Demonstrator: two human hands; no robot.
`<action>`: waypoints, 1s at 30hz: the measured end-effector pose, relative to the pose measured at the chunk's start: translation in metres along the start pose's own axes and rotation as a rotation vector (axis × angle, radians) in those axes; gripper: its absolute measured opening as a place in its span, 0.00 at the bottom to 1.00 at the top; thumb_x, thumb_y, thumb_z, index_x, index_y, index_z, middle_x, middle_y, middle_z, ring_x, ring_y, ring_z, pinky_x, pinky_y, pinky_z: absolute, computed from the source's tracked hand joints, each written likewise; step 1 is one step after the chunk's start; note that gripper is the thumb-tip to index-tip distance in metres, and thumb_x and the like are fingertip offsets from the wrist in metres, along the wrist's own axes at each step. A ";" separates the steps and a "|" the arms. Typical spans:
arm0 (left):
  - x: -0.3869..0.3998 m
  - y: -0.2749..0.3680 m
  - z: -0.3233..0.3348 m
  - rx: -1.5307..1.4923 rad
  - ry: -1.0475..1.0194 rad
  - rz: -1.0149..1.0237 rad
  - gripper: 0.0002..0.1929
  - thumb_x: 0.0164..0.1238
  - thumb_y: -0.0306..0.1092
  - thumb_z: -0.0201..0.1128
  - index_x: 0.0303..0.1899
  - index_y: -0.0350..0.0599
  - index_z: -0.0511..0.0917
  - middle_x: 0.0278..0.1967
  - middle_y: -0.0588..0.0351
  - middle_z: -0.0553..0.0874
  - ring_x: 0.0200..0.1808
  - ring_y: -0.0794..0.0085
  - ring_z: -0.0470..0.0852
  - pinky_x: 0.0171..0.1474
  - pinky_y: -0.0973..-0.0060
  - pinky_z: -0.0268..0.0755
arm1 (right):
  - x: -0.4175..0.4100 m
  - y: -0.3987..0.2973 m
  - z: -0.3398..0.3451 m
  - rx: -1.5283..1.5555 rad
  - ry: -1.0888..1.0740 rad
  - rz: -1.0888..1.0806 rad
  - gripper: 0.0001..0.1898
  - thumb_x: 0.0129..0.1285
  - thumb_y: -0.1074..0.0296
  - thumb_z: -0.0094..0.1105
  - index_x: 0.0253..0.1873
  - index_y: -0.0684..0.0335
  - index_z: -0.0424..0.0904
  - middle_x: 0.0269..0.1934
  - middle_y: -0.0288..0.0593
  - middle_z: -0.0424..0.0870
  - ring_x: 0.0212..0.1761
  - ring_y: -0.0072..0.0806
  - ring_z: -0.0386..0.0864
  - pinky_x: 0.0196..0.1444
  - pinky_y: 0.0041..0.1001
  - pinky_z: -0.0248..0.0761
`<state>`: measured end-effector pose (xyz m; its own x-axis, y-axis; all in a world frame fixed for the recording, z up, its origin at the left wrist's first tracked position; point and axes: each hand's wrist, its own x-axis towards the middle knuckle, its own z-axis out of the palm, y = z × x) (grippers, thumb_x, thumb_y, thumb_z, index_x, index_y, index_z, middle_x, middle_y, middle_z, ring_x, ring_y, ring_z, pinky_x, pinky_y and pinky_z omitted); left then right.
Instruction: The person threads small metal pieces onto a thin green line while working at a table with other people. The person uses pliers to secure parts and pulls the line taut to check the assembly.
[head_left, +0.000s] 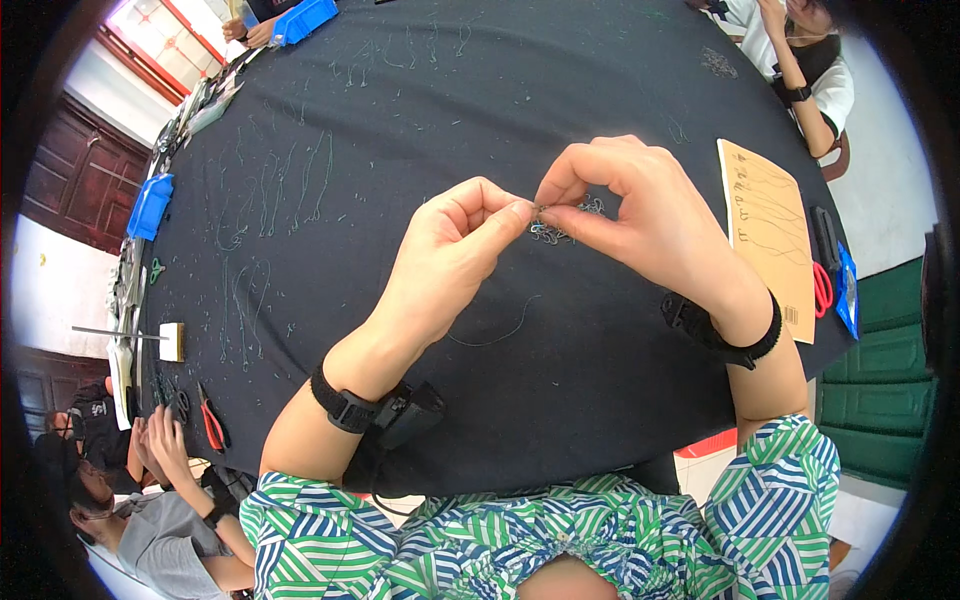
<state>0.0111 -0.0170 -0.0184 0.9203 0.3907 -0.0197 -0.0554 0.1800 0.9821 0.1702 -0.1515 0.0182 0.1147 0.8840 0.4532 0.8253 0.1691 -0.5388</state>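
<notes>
Both my hands meet at the fingertips above a black cloth-covered table (585, 352). My left hand (457, 255) pinches something tiny between thumb and index finger. Touching it there, my right hand (630, 202) also has thumb and index finger pinched together. What they hold is too small to identify. Just behind and below the fingertips lies a small pile of metal fish hooks (553, 234), partly hidden by my right hand. A thin green line (499, 341) curves over the cloth below my left hand.
At right lie a tan notebook (772, 247) with hooks and lines on it and red-handled scissors (823, 289). Tied green lines (274, 187) spread across the left. Red-handled pliers (212, 426), a white block (171, 342) and blue bins (151, 207) sit near the left edge. Several people surround the table.
</notes>
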 end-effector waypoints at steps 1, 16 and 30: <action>0.000 0.000 -0.001 -0.013 -0.002 -0.001 0.07 0.75 0.35 0.63 0.39 0.43 0.81 0.25 0.72 0.76 0.22 0.94 0.63 0.23 0.88 0.51 | 0.000 0.001 0.000 -0.070 0.025 -0.074 0.04 0.58 0.71 0.66 0.36 0.61 0.81 0.29 0.42 0.86 0.35 0.38 0.85 0.41 0.33 0.74; -0.001 0.005 0.001 0.059 -0.002 0.009 0.08 0.75 0.36 0.64 0.39 0.42 0.81 0.26 0.72 0.77 0.26 0.94 0.65 0.27 0.88 0.54 | -0.002 -0.003 -0.003 -0.222 0.053 -0.142 0.05 0.52 0.75 0.69 0.33 0.60 0.82 0.29 0.37 0.83 0.36 0.34 0.81 0.55 0.32 0.69; -0.001 0.005 0.003 0.119 0.038 0.074 0.05 0.74 0.33 0.64 0.39 0.43 0.80 0.25 0.72 0.74 0.23 0.92 0.60 0.25 0.86 0.47 | -0.003 -0.002 -0.003 -0.190 0.065 -0.129 0.06 0.53 0.74 0.71 0.34 0.60 0.82 0.30 0.36 0.84 0.36 0.34 0.81 0.59 0.34 0.68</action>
<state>0.0107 -0.0190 -0.0127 0.9001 0.4329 0.0486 -0.0739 0.0418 0.9964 0.1696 -0.1561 0.0202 0.0313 0.8295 0.5577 0.9241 0.1885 -0.3323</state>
